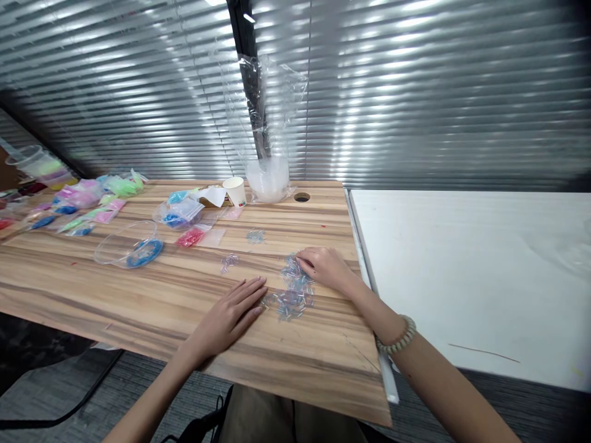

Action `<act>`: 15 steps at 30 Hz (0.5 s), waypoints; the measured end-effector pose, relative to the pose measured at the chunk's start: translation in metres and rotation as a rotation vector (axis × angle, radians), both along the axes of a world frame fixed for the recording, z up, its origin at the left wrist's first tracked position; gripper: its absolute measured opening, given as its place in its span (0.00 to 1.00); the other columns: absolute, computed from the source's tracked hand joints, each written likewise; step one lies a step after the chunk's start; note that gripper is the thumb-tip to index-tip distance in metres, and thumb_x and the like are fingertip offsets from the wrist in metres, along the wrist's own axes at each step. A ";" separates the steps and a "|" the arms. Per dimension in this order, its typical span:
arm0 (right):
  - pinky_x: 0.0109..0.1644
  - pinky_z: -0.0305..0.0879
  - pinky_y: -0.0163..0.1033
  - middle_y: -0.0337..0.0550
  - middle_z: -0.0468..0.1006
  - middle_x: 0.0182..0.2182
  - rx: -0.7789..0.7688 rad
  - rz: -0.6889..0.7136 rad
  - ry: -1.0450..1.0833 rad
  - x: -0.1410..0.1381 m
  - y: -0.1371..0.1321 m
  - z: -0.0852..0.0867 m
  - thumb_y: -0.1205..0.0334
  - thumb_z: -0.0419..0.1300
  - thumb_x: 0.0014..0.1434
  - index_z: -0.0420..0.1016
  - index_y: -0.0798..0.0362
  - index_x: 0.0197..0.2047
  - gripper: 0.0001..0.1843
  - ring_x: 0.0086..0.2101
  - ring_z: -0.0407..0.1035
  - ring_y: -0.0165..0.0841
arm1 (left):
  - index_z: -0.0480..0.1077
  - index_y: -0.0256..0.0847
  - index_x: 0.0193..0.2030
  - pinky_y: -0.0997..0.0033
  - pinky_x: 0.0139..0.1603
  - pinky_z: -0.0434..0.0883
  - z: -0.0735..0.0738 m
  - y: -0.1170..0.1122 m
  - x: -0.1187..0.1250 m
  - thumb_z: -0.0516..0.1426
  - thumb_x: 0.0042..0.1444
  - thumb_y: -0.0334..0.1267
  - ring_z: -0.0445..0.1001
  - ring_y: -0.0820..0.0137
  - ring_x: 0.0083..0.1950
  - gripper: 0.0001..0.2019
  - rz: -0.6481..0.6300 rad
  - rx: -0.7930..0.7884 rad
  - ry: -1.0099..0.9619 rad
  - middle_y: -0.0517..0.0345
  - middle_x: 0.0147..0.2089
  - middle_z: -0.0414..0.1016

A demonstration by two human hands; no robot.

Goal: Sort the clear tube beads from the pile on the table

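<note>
Left hand [233, 314] is laid flat at nine o'clock from translucent pieces [294, 301]; right hand [324, 266] is curled at two o'clock, grip indiscernible.

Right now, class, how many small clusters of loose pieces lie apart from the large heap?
2: the nearer cluster just beyond the left hand; the farther cluster behind it, toward the paper cup. Others may be hidden.

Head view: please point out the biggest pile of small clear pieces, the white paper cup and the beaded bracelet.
Biggest pile of small clear pieces [296, 284]: head view, near the pile's middle.
White paper cup [236, 194]: head view, outer wall below the rim.
Beaded bracelet [409, 336]: head view, beads on its visible curve.
</note>
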State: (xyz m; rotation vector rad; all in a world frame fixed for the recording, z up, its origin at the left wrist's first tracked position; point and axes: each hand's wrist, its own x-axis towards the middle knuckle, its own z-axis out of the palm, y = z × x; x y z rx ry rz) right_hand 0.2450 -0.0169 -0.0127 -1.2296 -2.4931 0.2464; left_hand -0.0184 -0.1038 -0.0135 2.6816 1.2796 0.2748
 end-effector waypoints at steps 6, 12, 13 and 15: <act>0.34 0.53 0.34 0.43 0.78 0.33 0.005 0.013 0.030 0.001 0.000 -0.001 0.65 0.52 0.63 0.74 0.54 0.34 0.11 0.33 0.69 0.32 | 0.55 0.44 0.64 0.56 0.66 0.56 -0.001 0.000 0.000 0.47 0.65 0.40 0.52 0.65 0.67 0.21 -0.005 0.003 0.000 0.57 0.67 0.53; 0.34 0.52 0.34 0.43 0.78 0.33 0.012 0.017 0.069 0.000 0.001 -0.004 0.65 0.51 0.64 0.74 0.54 0.34 0.11 0.33 0.69 0.32 | 0.55 0.44 0.64 0.57 0.66 0.56 -0.001 0.000 -0.001 0.47 0.66 0.40 0.52 0.65 0.67 0.21 -0.009 0.008 0.007 0.57 0.67 0.52; 0.34 0.52 0.34 0.43 0.78 0.33 0.012 0.020 0.081 0.000 0.001 -0.005 0.65 0.51 0.64 0.74 0.54 0.33 0.12 0.32 0.69 0.32 | 0.55 0.44 0.64 0.57 0.66 0.56 -0.001 0.000 -0.001 0.47 0.65 0.40 0.52 0.65 0.67 0.21 -0.010 0.009 0.007 0.57 0.67 0.52; 0.34 0.52 0.34 0.43 0.78 0.32 0.013 0.025 0.104 0.000 0.001 -0.006 0.65 0.51 0.64 0.74 0.54 0.32 0.12 0.32 0.69 0.31 | 0.55 0.44 0.64 0.56 0.66 0.57 0.000 0.000 -0.001 0.47 0.65 0.40 0.52 0.65 0.67 0.21 -0.012 0.015 0.005 0.56 0.67 0.53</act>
